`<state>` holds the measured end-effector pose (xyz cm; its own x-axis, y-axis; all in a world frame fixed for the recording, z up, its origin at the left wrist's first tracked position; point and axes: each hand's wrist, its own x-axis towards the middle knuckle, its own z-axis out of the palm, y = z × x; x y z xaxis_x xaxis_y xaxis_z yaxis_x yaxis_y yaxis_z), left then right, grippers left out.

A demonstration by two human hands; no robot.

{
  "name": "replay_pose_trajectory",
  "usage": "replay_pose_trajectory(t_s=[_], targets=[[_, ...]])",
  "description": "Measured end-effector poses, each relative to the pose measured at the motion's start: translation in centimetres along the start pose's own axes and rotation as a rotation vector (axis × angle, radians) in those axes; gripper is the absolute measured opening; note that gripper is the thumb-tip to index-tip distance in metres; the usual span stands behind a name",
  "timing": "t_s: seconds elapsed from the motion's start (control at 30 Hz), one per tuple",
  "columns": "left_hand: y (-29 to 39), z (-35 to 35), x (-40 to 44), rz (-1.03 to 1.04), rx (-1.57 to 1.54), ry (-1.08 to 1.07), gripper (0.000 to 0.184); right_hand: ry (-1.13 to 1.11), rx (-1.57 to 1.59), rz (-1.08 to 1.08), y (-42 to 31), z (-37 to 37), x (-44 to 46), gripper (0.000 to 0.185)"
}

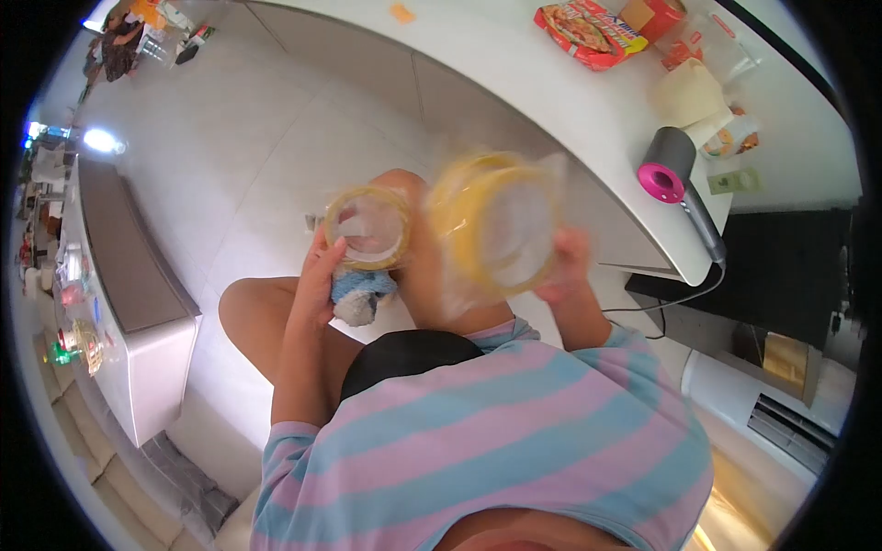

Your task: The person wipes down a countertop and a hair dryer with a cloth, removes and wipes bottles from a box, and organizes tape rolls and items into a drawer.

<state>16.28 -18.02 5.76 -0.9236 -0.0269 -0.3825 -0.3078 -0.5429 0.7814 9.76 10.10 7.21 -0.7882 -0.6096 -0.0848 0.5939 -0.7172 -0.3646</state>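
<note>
A round yellow-rimmed item in clear wrap (369,228) is held by my left hand (322,275), its thumb over the near edge. Just below it, against the same hand, is a small blue and grey fuzzy object (360,296); whether the fingers grip it is unclear. My right hand (565,266), blurred by motion, is closed on the right side of larger yellow-rimmed rings in clear plastic (496,225). These rings look stacked and are smeared by motion. Both wrapped items are above my bare legs, apart from each other.
On the white counter (478,46) lie a red food packet (591,33), a paper roll (689,94) and a grey and pink hair dryer (669,170) whose cord hangs down. A white cabinet (156,367) stands at left on the pale floor (230,119).
</note>
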Motion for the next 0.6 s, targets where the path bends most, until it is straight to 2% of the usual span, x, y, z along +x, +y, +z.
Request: replay_pose_trajectory(t_s=[0.03,0.13,0.17,0.27,0.33,0.4,0.43,0.47,0.5,0.53,0.57,0.6], targets=[[-0.1,-0.4,0.0,-0.032,0.106,-0.090,0.054,-0.010,-0.259,-0.045,1.3,0.5,0.8,0.073],[-1.6,-1.0,-0.2,-0.022,0.090,-0.047,0.060,-0.054,-0.989,-0.111,5.0,0.2,3.7,0.073],[-1.3,-0.6,-0.8,-0.119,0.110,0.009,0.075,-0.016,-1.063,-0.129,5.4,0.2,4.0,0.074],[-4.4,-5.6,-0.5,-0.269,0.059,0.077,0.088,0.054,-1.283,-0.197,6.5,0.3,4.0,0.075],[-4.5,-6.1,-0.8,-0.105,0.122,-0.152,0.068,0.027,-1.435,-0.291,7.4,0.4,4.2,0.074],[-3.0,-4.3,-2.3,-0.161,0.124,-0.148,0.067,-0.020,-1.436,-0.281,8.4,1.6,4.2,0.078],[-2.8,-3.0,-2.3,-0.074,0.213,-0.052,0.069,-0.078,-1.495,-0.237,7.9,4.2,3.8,0.079],[-2.9,-3.3,-2.2,-0.090,0.188,-0.039,0.071,-0.141,-1.553,-0.196,8.0,5.8,3.7,0.081],[-3.3,-3.8,-2.1,-0.107,0.163,-0.024,0.074,-0.169,-1.552,-0.285,10.0,3.8,4.2,0.082],[-3.4,-4.2,-2.2,-0.121,0.137,-0.008,0.077,-0.207,-1.504,-0.247,9.9,4.0,4.7,0.082],[-3.5,-4.1,-2.4,-0.095,0.110,0.034,0.065,-0.247,-1.456,-0.212,9.7,4.3,5.4,0.081],[-3.4,-3.9,-2.5,-0.080,0.031,0.050,0.064,-0.286,-1.406,-0.174,9.4,4.5,6.1,0.081]])
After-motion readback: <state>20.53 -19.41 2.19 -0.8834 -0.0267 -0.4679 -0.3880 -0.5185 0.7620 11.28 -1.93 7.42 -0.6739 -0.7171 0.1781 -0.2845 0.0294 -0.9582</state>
